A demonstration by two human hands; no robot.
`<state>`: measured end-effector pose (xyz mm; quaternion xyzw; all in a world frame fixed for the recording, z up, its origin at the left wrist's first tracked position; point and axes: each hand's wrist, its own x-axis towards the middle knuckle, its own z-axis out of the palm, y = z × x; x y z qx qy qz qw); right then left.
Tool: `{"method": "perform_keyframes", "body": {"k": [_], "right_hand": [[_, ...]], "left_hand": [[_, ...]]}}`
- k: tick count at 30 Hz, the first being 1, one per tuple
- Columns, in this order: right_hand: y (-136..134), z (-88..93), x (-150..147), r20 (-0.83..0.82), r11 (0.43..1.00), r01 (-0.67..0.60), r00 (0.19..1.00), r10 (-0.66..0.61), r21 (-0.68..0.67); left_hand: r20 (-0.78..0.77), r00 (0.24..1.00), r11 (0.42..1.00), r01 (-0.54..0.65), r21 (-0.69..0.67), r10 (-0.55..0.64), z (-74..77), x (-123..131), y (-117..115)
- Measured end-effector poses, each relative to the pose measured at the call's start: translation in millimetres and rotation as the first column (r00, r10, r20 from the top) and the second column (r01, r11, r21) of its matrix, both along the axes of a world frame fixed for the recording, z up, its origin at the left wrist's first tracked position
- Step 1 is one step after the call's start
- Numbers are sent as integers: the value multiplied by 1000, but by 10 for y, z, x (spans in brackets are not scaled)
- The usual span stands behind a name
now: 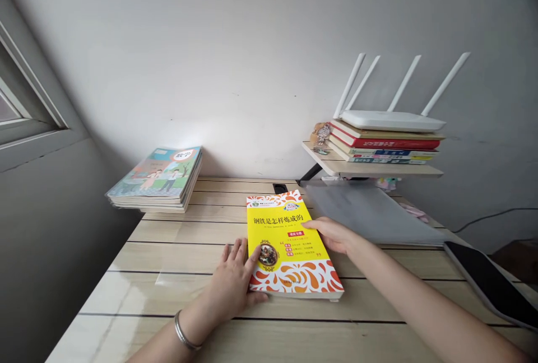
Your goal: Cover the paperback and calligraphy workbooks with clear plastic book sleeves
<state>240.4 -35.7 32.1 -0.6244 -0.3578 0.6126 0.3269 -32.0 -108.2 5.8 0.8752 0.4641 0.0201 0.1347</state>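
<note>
From where I stand, the yellow paperback (279, 231) lies face up near the middle of the wood-slatted counter (185, 262), well inside the counter's left edge. Its far edge comes close to a black cable grommet (279, 189) by the wall. The person's left hand (233, 282) is at the near left corner, fingers spread: the index crosses the left edge onto the cover, the thumb sits along the near edge, and the others rest over the slats. A silver bangle (185, 332) circles that wrist. The right hand (334, 236) is at the opposite long edge, thumb on the cover; the other fingers are hidden down the side, so I can't tell whether they pinch it.

To the left, bare slats give sideways room before the stack of textbooks (155, 178), which appears to jut past the counter's left edge. The right is tighter: a translucent sheet (374, 217) lies just beside the paperback's far right side, and a dark flat device (487, 279) sits beyond the right forearm. Behind, a raised shelf (378, 169) carries piled books (386, 143) and a white router (390, 120).
</note>
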Motion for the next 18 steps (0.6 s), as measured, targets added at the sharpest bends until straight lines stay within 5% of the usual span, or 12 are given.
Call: {"method": "perform_keyframes", "body": {"k": [6,10,18], "right_hand": [[-401,169,47,-139,998,-16,990,24,59],[-886,126,-67,-287,995,93,955,-79,36],[-1683,-453,-571,-455,955,287,842,-288,-74]], "left_hand": [[69,986,985,156,-69,-151,6,-231,109],[85,980,976,190,-107,-181,51,-403,211],[66,997,998,46,-52,-43,80,-627,326]]}}
